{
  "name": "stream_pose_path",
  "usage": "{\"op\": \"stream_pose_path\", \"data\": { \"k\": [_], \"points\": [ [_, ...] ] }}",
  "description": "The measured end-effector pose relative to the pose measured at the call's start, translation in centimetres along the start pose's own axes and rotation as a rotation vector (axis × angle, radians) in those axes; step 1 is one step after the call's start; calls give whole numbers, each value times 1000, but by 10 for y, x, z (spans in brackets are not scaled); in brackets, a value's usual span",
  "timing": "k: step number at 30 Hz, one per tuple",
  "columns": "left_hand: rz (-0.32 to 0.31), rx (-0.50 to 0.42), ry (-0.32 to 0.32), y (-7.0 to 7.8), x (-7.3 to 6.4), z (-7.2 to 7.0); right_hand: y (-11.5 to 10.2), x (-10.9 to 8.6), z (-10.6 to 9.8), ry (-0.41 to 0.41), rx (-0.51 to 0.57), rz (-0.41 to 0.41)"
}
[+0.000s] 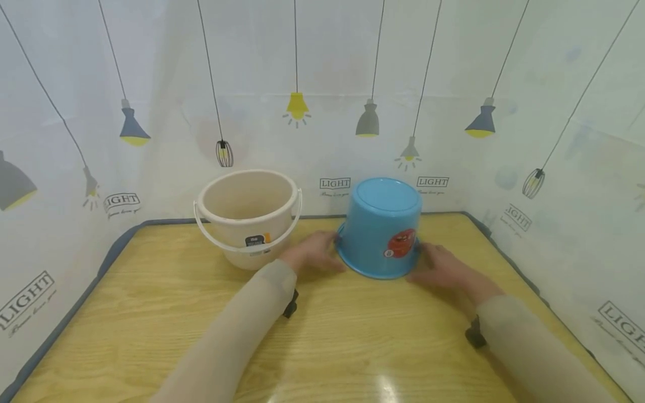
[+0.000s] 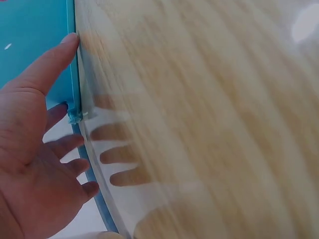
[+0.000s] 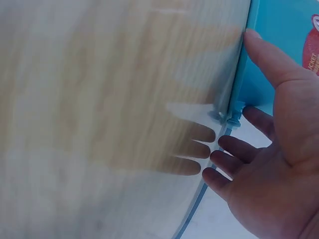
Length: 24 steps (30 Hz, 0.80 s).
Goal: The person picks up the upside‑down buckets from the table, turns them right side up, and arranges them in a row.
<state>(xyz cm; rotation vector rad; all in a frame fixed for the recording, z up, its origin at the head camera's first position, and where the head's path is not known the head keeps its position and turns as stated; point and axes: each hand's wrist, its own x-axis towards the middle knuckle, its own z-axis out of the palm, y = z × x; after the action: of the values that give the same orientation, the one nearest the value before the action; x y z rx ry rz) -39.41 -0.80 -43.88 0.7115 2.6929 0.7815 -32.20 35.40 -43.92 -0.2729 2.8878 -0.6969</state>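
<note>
A blue bucket (image 1: 385, 235) stands upside down on the table, its rim down and a red round label on its side. My left hand (image 1: 317, 252) is at the left of that rim. In the left wrist view the left thumb (image 2: 52, 59) lies along the rim edge, and the other fingers are spread loosely. On the opposite side is my right hand (image 1: 443, 268); its thumb (image 3: 266, 55) and index finger meet the rim in the right wrist view, the remaining fingers loosely extended. Left of the blue bucket, a cream bucket (image 1: 242, 240) stands upright with its handle hanging in front.
The glossy wood-patterned table (image 1: 347, 341) reflects the hands. Behind and at both sides rise white sheet walls (image 1: 332, 151) printed with lamps and the word LIGHT. A dark blue edge runs along the table's back and sides.
</note>
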Motion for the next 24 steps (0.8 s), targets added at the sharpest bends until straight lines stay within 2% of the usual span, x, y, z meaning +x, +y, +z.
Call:
{"op": "stream_pose_path", "data": {
  "k": [9,16,24],
  "points": [
    [-49,-14,25,3,8,2,-8,6,2,-19,89,9],
    [-74,-50,48,5,8,3,-11,7,3,-37,72,18],
    [-68,-60,80,6,6,4,-13,4,3,-21,41,4]
  ]
}}
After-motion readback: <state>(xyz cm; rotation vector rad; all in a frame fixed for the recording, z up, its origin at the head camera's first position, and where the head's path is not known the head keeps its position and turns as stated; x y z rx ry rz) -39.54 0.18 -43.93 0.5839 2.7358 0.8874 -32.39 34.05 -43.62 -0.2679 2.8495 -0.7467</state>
